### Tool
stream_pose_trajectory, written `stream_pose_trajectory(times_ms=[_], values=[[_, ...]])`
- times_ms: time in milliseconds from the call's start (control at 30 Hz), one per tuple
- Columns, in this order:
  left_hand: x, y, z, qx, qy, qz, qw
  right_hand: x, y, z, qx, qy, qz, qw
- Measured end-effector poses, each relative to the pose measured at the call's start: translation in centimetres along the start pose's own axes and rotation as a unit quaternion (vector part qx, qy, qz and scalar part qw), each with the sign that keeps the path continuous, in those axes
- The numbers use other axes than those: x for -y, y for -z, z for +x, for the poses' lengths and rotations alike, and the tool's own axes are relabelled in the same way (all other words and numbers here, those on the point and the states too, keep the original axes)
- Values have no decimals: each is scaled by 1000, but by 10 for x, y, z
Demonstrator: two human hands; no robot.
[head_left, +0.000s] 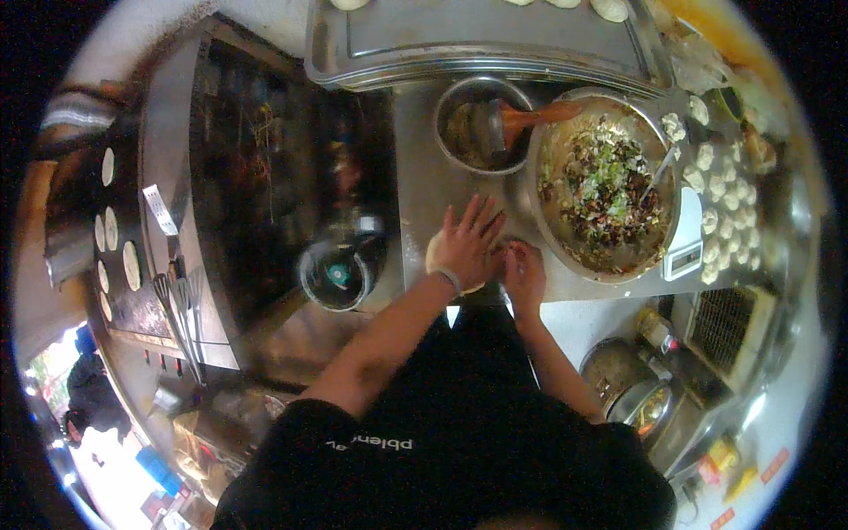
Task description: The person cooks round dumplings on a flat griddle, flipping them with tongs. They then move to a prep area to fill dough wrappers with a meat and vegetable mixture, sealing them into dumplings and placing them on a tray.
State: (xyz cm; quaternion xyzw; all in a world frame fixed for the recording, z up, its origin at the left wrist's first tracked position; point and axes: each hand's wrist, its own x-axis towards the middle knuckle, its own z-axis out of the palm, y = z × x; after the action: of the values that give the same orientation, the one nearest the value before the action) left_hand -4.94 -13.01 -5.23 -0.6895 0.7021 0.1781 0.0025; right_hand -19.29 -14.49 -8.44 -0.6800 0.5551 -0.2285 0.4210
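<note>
My left hand point(469, 248) lies palm down with fingers spread on a flattened round of dough point(434, 252), whose edges show at both sides of the hand. Close by on the right, my right hand point(525, 270) is curled at the edge of the steel worktop point(421, 192); whether it holds anything is hidden. Beyond the hands stands a steel bowl point(457, 156) with a wooden-handled brush point(520, 119) resting in it. To its right a large metal bowl point(540, 215) holds chopped filling point(606, 172) and a spoon handle point(659, 173).
Several dough pieces point(729, 189) lie at the right beside a white scale point(684, 258). Metal trays point(490, 63) stand at the far side. At the left, several flatbreads point(132, 265) lie on a griddle near a slotted turner point(160, 211). A person point(96, 397) is at the lower left.
</note>
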Motion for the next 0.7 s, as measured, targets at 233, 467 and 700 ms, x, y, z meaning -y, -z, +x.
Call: stream_pose_trajectory(times_ms=[233,467,700], values=[[34,-20,-53,-89,114,-120,982,21,-46,-13,159,270,-282,907],[26,-37,-58,-5,109,26,994,30,-43,18,185,289,-263,902],[20,-22,-88,56,21,-4,998,8,-16,-17,131,297,-296,898]])
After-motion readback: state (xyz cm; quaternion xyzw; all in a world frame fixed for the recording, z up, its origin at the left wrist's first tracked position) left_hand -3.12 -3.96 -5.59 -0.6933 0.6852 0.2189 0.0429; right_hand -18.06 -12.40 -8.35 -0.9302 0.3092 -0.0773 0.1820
